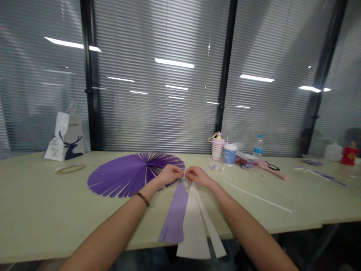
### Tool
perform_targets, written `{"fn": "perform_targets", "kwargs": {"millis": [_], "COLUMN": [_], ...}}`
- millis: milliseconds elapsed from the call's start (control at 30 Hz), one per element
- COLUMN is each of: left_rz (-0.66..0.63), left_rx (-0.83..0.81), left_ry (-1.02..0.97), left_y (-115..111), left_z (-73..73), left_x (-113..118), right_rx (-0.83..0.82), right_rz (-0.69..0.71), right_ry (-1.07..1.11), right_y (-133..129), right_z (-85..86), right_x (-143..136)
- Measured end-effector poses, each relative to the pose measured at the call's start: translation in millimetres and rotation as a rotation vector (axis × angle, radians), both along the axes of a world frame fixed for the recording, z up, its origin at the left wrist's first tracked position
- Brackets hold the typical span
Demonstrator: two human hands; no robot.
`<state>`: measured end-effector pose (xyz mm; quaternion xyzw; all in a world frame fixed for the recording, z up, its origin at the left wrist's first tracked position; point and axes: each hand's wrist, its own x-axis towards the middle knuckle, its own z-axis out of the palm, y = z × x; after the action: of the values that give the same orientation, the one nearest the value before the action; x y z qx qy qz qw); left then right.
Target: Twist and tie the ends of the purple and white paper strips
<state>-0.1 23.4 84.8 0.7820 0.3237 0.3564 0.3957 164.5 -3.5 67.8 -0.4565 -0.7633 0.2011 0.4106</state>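
Close together over the table, my left hand [170, 175] and my right hand [199, 176] are both closed in a pinch. Lavender strips [175, 214] hang fanned out from beneath my left fingertips. White strips [193, 226] spread downward from my right fingers, past the table's front edge. The strips' upper ends are gathered at the fingertips, where small details are hidden. Just behind my left hand lies a large round purple fan of many narrow strips [121, 173], flat on the table.
On the left stand a white paper bag [75, 137] and a roll of tape [70, 168]. Toward the back right are a pink-lidded cup [217, 149], a blue cup [229, 155], a water bottle [258, 147] and a pink handled tool [272, 170]. A thin white stick [258, 196] lies nearer.
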Motion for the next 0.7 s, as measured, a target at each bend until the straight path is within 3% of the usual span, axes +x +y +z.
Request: {"fn": "perform_targets", "kwargs": {"millis": [200,700], "left_rz": [-0.018,0.065], "left_rx": [-0.036,0.010], "left_ry": [0.038,0.025], "left_y": [4.3,1.7], "left_z": [-5.7,-4.1], "left_x": [-0.8,1.3], "right_rx": [-0.004,0.044], "right_rz": [-0.004,-0.030], "right_ry": [0.008,-0.012], "right_y": [-0.5,-6.1], "right_z": [0.3,6.0], "right_x": [3.0,2.4]}}
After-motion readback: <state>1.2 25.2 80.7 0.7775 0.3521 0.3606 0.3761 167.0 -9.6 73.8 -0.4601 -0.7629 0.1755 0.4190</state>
